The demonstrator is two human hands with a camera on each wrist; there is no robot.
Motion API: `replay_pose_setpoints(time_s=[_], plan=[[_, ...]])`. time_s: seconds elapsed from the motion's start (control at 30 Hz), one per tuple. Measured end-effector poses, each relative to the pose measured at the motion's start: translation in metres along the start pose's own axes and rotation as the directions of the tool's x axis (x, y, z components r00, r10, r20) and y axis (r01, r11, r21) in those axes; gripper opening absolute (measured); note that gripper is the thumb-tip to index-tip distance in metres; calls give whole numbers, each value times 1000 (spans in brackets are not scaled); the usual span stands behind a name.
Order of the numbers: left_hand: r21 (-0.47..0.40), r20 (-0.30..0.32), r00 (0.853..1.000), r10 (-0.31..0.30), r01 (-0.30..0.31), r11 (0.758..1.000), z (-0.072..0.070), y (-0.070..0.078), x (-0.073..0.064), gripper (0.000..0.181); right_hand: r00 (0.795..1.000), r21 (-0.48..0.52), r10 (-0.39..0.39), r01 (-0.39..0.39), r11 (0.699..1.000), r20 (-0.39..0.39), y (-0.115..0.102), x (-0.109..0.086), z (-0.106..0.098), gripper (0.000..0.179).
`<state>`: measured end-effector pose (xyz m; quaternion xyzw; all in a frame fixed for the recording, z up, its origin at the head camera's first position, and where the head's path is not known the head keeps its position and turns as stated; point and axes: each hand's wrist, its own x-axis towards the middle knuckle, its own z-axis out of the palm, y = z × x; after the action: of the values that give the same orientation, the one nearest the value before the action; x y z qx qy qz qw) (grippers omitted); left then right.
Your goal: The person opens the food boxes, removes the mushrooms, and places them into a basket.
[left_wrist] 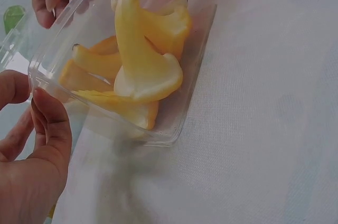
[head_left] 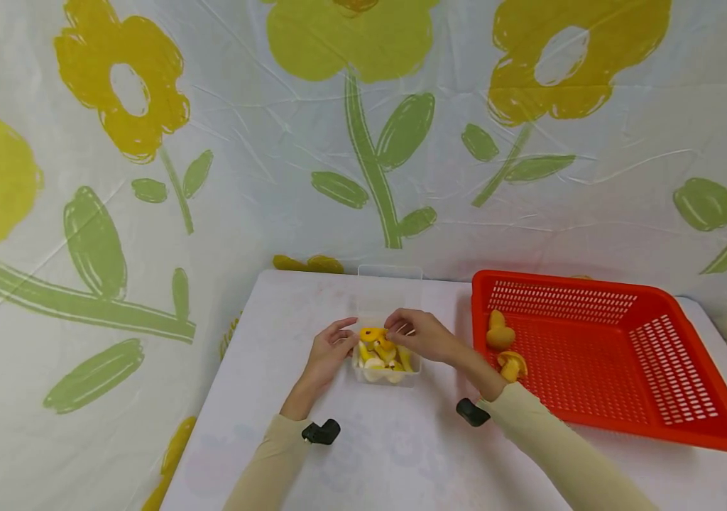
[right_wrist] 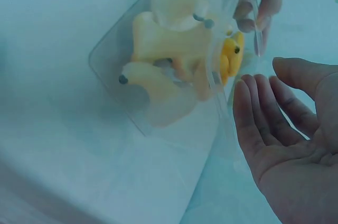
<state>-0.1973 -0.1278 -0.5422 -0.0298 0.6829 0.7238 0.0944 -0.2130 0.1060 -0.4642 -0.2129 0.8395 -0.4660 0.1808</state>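
Note:
A clear plastic box (head_left: 386,379) stands on the table, filled with yellow mushrooms (head_left: 384,348) that have pale cut faces and dark stem ends. My left hand (head_left: 326,353) pinches a corner of its rim between thumb and forefinger, plainest in the left wrist view, where one long-stemmed mushroom (left_wrist: 142,71) lies on top of others. On the box's other side, my right hand (head_left: 425,336) is held close to the rim. Its thumb and fingers (right_wrist: 256,110) are apart with nothing between them in the right wrist view.
A red perforated basket (head_left: 593,419) stands at the right, with two yellow mushrooms (head_left: 500,333) by its left wall. The box's clear lid (head_left: 390,272) is raised at the back, near the flower-patterned cloth (head_left: 242,177) behind the table (head_left: 261,319).

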Motion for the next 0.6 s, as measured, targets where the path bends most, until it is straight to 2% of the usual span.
replay_pose_setpoints(time_s=[0.33,0.6], plan=[[-3,6,1000,-14,14,1000,0,4,0,41,1000,-72,-2,3,997,10,5,14,20,17],[-13,18,999,-28,28,1000,0,9,-3,43,996,-155,-63,52,987,-70,6,17,37,12]])
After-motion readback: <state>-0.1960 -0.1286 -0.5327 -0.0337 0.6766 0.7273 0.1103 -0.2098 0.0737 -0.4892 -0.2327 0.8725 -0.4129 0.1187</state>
